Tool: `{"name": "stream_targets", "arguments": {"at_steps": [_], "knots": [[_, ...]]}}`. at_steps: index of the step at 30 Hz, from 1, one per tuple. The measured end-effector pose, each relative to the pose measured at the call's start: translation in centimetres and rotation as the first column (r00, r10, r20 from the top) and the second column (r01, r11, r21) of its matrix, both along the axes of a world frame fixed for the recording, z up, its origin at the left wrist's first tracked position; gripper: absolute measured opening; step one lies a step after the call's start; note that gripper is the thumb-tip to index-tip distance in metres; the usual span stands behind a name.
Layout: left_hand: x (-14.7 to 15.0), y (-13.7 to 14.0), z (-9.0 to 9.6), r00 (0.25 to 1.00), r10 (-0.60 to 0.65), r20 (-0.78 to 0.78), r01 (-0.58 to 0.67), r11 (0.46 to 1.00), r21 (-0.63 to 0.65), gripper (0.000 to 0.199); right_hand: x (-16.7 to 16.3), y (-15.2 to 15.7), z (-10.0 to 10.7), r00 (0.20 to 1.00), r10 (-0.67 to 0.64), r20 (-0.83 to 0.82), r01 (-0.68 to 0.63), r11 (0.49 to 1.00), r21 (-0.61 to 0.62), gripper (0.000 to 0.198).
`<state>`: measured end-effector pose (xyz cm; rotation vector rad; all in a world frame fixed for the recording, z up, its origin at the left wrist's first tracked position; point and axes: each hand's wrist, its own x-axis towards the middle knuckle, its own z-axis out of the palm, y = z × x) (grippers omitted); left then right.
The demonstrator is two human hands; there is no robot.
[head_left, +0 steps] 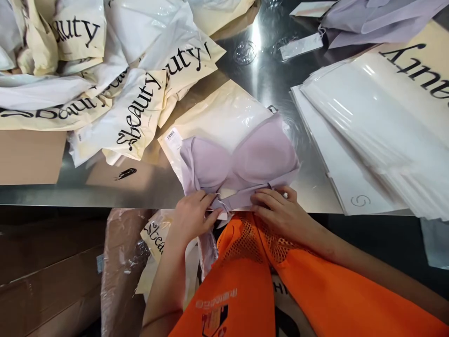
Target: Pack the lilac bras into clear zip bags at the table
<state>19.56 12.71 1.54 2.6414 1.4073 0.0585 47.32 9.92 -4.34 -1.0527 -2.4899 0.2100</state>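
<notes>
A lilac bra (264,157) lies with its cups up on a clear and cream plastic bag (228,107) at the front edge of the metal table. My left hand (192,215) grips the lower left of the bra's band, thumb and fingers closing on it close to a white tag (222,216). On the right side of the band, my right hand (280,208) has its fingers bent over the fabric. A barcode label (173,139) shows on the bag to the left of the cups.
Bags printed "beauty" (140,107) are heaped at the left on the metal table (147,189). To the right lies a stack of flat white bags (361,126). Another lilac garment (382,21) with a tag lies at the back right. Cardboard boxes (52,262) stand below the edge.
</notes>
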Motion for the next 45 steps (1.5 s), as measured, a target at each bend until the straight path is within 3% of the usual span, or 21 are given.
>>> {"name": "stream_targets", "arguments": {"at_steps": [4, 7, 11, 18, 24, 29, 32, 36, 38, 43, 45], "knots": [[-1.1, -0.9, -0.7, 0.992, 0.019, 0.128, -0.031, 0.995, 0.093, 0.019, -0.4, 0.1, 0.3, 0.999, -0.043, -0.011, 0.043, 0.999, 0.001, 0.019], [-2.0, -1.0, -0.8, 0.981, 0.008, 0.194, -0.023, 0.997, 0.075, 0.033, -0.5, 0.3, 0.5, 0.999, -0.032, 0.034, 0.031, 0.999, 0.045, 0.028], [-3.3, -0.8, -0.7, 0.991, 0.003, 0.136, -0.018, 0.994, 0.107, 0.031, 0.5, 0.5, 0.8, 0.999, 0.050, -0.005, -0.050, 0.997, 0.058, 0.018], [-4.3, -0.6, -0.7, 0.990, 0.066, 0.128, -0.082, 0.989, 0.127, 0.020, 1.9, 0.8, 1.9, 1.000, -0.001, -0.007, 0.002, 0.999, 0.039, 0.012], [-3.2, -0.6, -1.7, 0.962, 0.056, 0.267, -0.069, 0.997, 0.038, 0.014, -2.2, 1.0, 2.4, 0.994, 0.056, -0.092, -0.054, 0.998, 0.025, 0.016], [-2.2, -0.6, -0.6, 0.881, 0.110, 0.459, -0.065, 0.991, -0.113, 0.009, -5.8, 1.9, 1.8, 0.987, 0.058, -0.149, -0.086, 0.978, -0.191, 0.029], [-1.6, -0.3, 0.1, 0.802, 0.224, 0.554, -0.112, 0.967, -0.228, 0.025, -6.3, 2.6, 2.1, 0.945, 0.038, -0.323, -0.158, 0.923, -0.352, 0.020], [-0.8, 0.6, -0.1, 0.716, 0.323, 0.619, -0.137, 0.934, -0.329, 0.041, -6.0, 3.2, 3.1, 0.871, -0.162, -0.463, -0.150, 0.810, -0.566, 0.022], [-0.4, 1.1, -0.4, 0.726, 0.290, 0.624, -0.094, 0.940, -0.328, 0.043, -5.8, 3.3, 3.4, 0.832, -0.278, -0.479, -0.150, 0.720, -0.678, 0.029], [-0.5, 1.5, -0.1, 0.777, 0.178, 0.603, 0.038, 0.944, -0.328, 0.020, -4.8, 3.5, 3.9, 0.776, -0.463, -0.428, -0.240, 0.411, -0.880, 0.038], [-0.8, 1.3, 0.4, 0.810, 0.148, 0.568, 0.045, 0.949, -0.311, 0.024, -4.2, 3.6, 4.3, 0.772, -0.455, -0.443, -0.296, 0.359, -0.885, 0.034]]}}
